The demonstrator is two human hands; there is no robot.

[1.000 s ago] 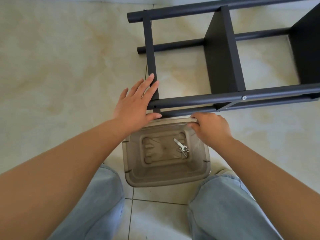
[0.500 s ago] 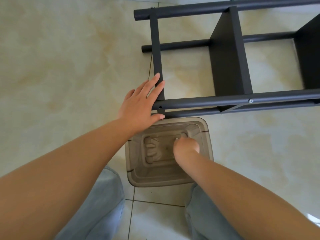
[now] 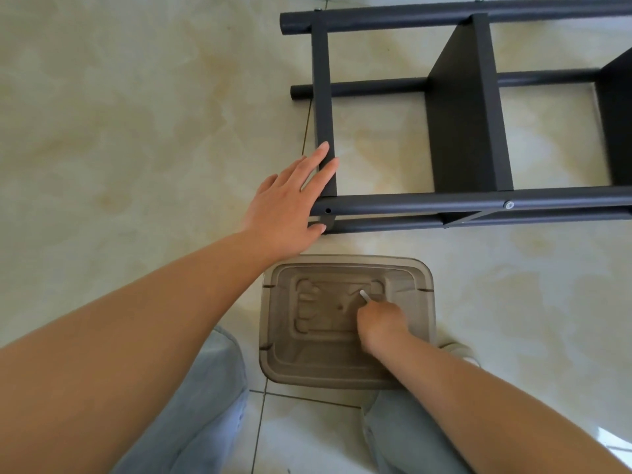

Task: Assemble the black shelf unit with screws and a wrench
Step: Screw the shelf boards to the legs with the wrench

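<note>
This looks like a room in a home, judging by the glossy cream marble-patterned floor tiles [image 3: 143, 107] with thin grout lines, a black shelf unit [image 3: 458, 114] lying on its side on that floor, and a translucent brown plastic bin [image 3: 422, 278] standing beside it.

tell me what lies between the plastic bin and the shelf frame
Head view: only a bare strip of floor tile separates the bin from the shelf frame.

Bare forearms, light-blue jeans [image 3: 191, 415]
</note>
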